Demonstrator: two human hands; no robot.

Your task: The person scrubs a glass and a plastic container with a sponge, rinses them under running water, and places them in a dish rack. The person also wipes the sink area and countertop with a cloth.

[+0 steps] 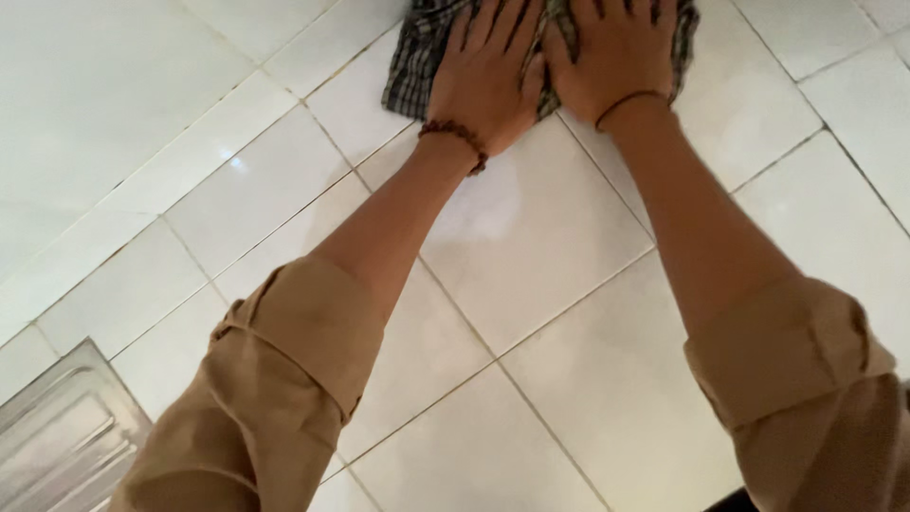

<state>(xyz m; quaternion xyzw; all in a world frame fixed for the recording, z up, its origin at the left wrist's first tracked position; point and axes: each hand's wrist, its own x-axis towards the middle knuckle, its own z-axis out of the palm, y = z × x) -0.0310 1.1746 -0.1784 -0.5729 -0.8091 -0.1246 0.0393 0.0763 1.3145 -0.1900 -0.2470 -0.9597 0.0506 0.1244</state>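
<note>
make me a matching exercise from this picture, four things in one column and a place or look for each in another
Things:
1. dark checked cloth
2. left hand
3. right hand
4. ribbed grey metal panel

Descriptions:
A. thin dark cord at the wrist
B. bottom left corner of the view
C. brown bead bracelet at the wrist
D. flat on the white tiles, under both palms

Pairs: 1-D, 2-C, 3-A, 4-B

My left hand point(488, 81) and right hand point(616, 52) lie flat side by side on the cloth point(417, 57), which lies on the tiled floor point(531, 246), a metal tray point(57, 436) well behind to my left.
</note>
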